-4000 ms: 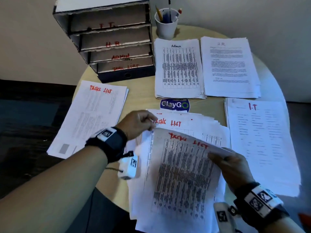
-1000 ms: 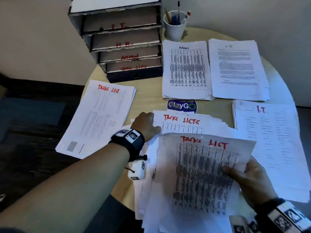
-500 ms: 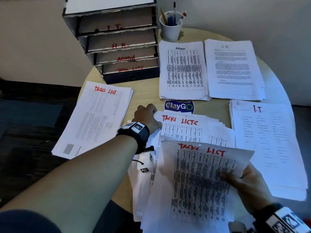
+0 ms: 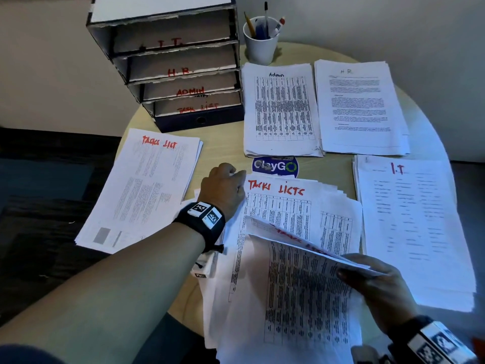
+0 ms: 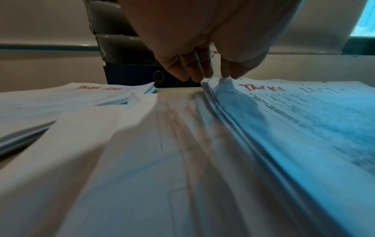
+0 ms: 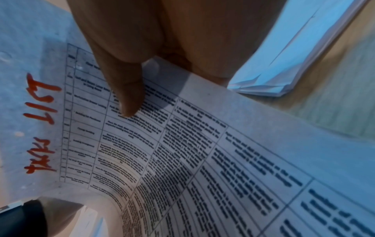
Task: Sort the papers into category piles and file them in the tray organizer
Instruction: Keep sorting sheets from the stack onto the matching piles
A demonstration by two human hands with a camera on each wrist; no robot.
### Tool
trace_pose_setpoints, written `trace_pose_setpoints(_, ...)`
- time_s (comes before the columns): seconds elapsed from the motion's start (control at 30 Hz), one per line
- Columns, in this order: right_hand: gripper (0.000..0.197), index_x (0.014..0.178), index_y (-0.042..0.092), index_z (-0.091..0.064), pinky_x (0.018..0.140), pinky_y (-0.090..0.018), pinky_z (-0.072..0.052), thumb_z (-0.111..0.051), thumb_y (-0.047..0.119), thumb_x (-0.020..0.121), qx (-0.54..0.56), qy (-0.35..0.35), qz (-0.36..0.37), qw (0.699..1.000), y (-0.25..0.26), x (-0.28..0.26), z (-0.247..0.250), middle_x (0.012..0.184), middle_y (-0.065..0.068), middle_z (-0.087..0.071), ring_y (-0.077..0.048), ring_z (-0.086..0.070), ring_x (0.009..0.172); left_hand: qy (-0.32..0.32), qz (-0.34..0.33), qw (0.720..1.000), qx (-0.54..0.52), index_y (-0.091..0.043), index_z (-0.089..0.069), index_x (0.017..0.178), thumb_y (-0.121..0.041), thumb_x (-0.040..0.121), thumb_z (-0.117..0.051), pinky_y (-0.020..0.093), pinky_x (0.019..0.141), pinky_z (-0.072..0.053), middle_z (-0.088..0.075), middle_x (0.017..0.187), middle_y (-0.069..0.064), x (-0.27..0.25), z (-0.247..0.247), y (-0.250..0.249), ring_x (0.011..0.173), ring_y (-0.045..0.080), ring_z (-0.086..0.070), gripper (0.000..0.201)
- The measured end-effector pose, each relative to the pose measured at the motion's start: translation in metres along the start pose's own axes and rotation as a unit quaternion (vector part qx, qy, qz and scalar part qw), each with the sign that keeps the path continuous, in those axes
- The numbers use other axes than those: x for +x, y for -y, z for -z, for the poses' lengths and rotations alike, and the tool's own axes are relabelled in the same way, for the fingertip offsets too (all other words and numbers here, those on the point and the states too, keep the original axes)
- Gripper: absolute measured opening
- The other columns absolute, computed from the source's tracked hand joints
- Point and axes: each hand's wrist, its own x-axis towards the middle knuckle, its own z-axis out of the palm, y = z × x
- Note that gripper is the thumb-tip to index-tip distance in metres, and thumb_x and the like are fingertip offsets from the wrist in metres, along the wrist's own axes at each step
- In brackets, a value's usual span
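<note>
A fanned stack of sheets, the top one headed "Tasks Lists" in red, lies in front of me. My left hand pinches its top-left corner; the left wrist view shows the corner of the stack between my left hand's fingers and thumb. My right hand holds a lifted, curled "Tasks List" sheet by its right edge. In the right wrist view the thumb lies on that printed sheet. The tray organizer, labelled I.T., H.R., Admin, Task List, stands at the back left.
Sorted piles lie on the round table: Tasks List pile at left, Admin pile and H.R. pile at the back, I.T. pile at right. A white cup of pens stands beside the organizer. A blue sticker shows mid-table.
The sheet in my right hand has curled, its top edge bending over so the red heading is nearly edge-on. My left hand stays at the stack's top-left corner.
</note>
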Motion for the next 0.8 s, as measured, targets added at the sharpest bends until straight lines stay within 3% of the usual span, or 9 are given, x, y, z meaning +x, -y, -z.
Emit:
trace_pose_setpoints(0.03,0.025,0.077,0.008,-0.077,0.064,-0.021,-0.056,-0.083,0.006,0.053,0.006,0.004,-0.002,1.0,0.0,0.001,0.0,0.078,-0.013,-0.073,-0.022,-0.067,0.071,0.005,0.001,1.0,0.002,-0.018,-0.063,0.123,-0.025,0.093,-0.058,0.04,0.089,-0.044,-0.05,0.128,0.009,0.0,0.0,0.001,0.117,0.032,-0.045,0.032)
trace_pose_setpoints(0.1,0.049,0.08,0.008,-0.077,0.067,-0.022,-0.056,-0.094,0.035,0.043,0.001,0.012,0.004,1.0,-0.002,0.001,0.002,0.08,-0.014,-0.074,-0.021,-0.068,0.071,0.017,0.016,1.0,-0.011,-0.019,-0.062,0.119,-0.027,0.093,-0.057,0.037,0.087,-0.043,-0.051,0.121,0.007,0.001,-0.001,0.001,0.112,0.031,-0.047,0.028)
trace_pose_setpoints(0.17,0.057,0.08,0.009,-0.078,0.068,-0.023,-0.056,-0.094,0.047,0.04,-0.013,0.004,-0.002,1.0,-0.002,0.001,0.003,0.083,-0.015,-0.074,-0.02,-0.069,0.073,0.034,0.048,0.998,-0.038,-0.023,-0.055,0.129,-0.029,0.092,-0.058,0.039,0.09,-0.043,-0.054,0.12,0.006,0.003,-0.002,0.001,0.111,0.031,-0.049,0.038)
trace_pose_setpoints(0.27,0.021,0.076,0.012,-0.078,0.066,-0.022,-0.056,-0.081,0.008,0.056,-0.014,0.012,-0.009,1.0,0.003,0.001,0.001,0.082,-0.015,-0.073,-0.022,-0.067,0.073,0.023,0.103,0.99,-0.097,-0.026,-0.05,0.134,-0.03,0.088,-0.064,0.044,0.093,-0.047,-0.057,0.113,0.002,0.008,-0.006,0.003,0.106,0.028,-0.054,0.048)
trace_pose_setpoints(0.37,0.024,0.077,0.011,-0.078,0.066,-0.02,-0.055,-0.074,-0.004,0.058,-0.02,0.022,-0.014,0.999,0.006,-0.001,0.0,0.081,-0.014,-0.073,-0.02,-0.067,0.072,0.01,0.151,0.98,-0.129,-0.025,-0.055,0.126,-0.03,0.086,-0.066,0.045,0.093,-0.049,-0.058,0.111,0.0,0.014,-0.008,0.006,0.104,0.025,-0.056,0.042)
trace_pose_setpoints(0.5,0.034,0.075,0.012,-0.078,0.064,-0.018,-0.055,-0.071,-0.019,0.066,-0.027,0.021,-0.013,0.999,0.006,-0.001,-0.001,0.08,-0.012,-0.074,-0.016,-0.067,0.07,0.021,0.158,0.98,-0.117,-0.023,-0.06,0.114,-0.028,0.087,-0.065,0.042,0.088,-0.051,-0.054,0.107,0.001,0.02,-0.006,0.006,0.1,0.026,-0.056,0.028)
trace_pose_setpoints(0.63,0.032,0.075,0.008,-0.077,0.063,-0.02,-0.055,-0.069,-0.022,0.067,-0.023,0.026,-0.004,0.999,0.005,-0.001,0.0,0.079,-0.015,-0.073,-0.018,-0.067,0.07,0.016,0.163,0.977,-0.134,-0.023,-0.061,0.109,-0.027,0.085,-0.065,0.043,0.088,-0.051,-0.051,0.106,0.001,0.022,-0.008,0.007,0.098,0.027,-0.055,0.025)
trace_pose_setpoints(0.73,0.03,0.073,0.006,-0.077,0.062,-0.018,-0.054,-0.069,-0.022,0.067,-0.025,0.027,-0.002,0.999,0.006,-0.001,0.001,0.079,-0.016,-0.072,-0.017,-0.066,0.068,0.015,0.143,0.978,-0.152,-0.026,-0.061,0.091,-0.024,0.087,-0.062,0.041,0.086,-0.052,-0.051,0.101,0.001,0.02,-0.007,0.009,0.094,0.028,-0.056,0.005)
trace_pose_setpoints(0.8,0.017,0.075,0.006,-0.077,0.063,-0.019,-0.054,-0.078,-0.008,0.066,-0.02,0.029,-0.003,0.999,0.004,0.001,0.002,0.083,-0.015,-0.073,-0.02,-0.066,0.073,0.004,0.103,0.979,-0.175,-0.026,-0.06,0.084,-0.022,0.089,-0.061,0.034,0.08,-0.049,-0.052,0.097,0.0,0.015,-0.001,0.008,0.094,0.026,-0.056,0.006)
